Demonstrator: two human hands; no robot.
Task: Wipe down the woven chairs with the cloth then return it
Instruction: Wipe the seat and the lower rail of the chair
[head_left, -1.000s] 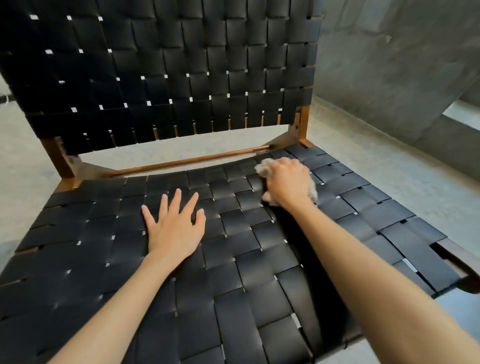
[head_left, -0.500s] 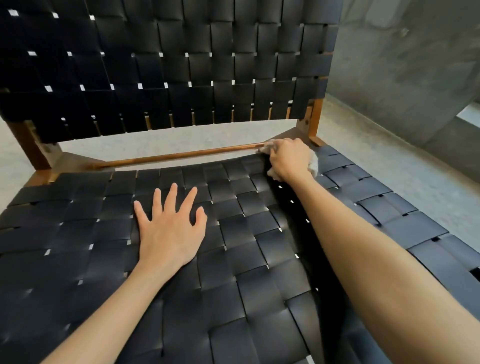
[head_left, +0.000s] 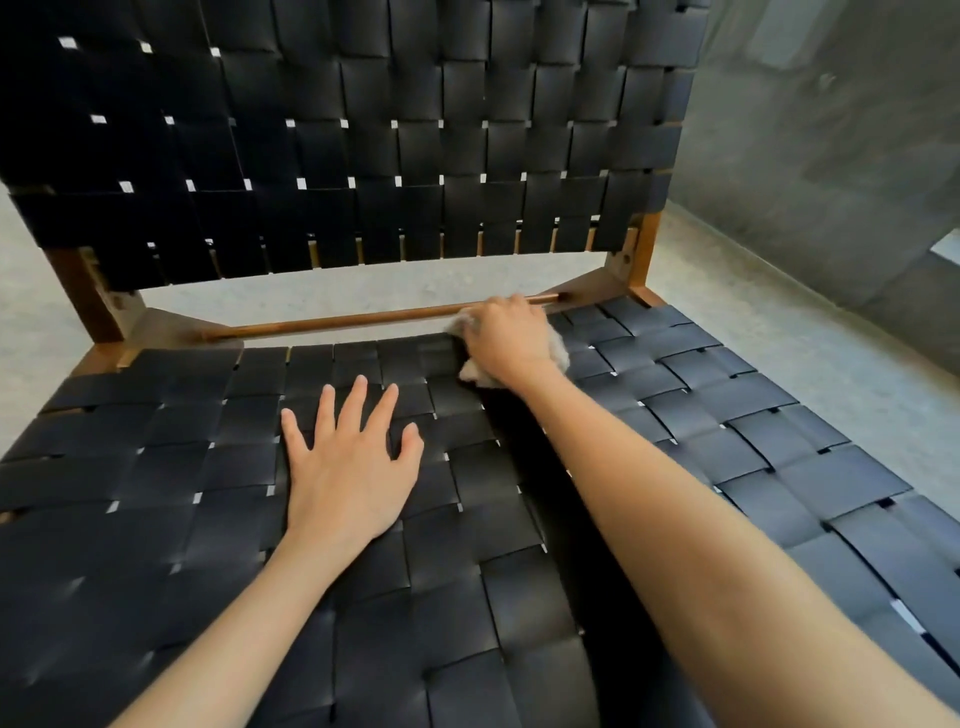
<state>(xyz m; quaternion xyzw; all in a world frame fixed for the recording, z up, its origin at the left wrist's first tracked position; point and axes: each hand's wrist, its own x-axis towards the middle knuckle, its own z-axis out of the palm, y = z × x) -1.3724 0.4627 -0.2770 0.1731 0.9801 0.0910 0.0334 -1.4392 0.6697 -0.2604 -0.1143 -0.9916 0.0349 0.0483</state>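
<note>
A chair with a black woven seat (head_left: 727, 426) and black woven backrest (head_left: 415, 130) on a brown wooden frame fills the view. My right hand (head_left: 506, 338) grips a small pale cloth (head_left: 475, 371) and presses it on the seat's back edge, right of centre, beside the wooden rear rail (head_left: 337, 322). Most of the cloth is hidden under the hand. My left hand (head_left: 348, 467) lies flat on the middle of the seat, fingers spread.
A grey concrete floor (head_left: 805, 364) surrounds the chair. A grey concrete wall (head_left: 831, 156) stands close on the right. A gap opens between seat and backrest.
My right hand has pushed the cloth from further forward on the seat up to its back edge, then a little leftward along it. My left hand stays flat on the seat.
</note>
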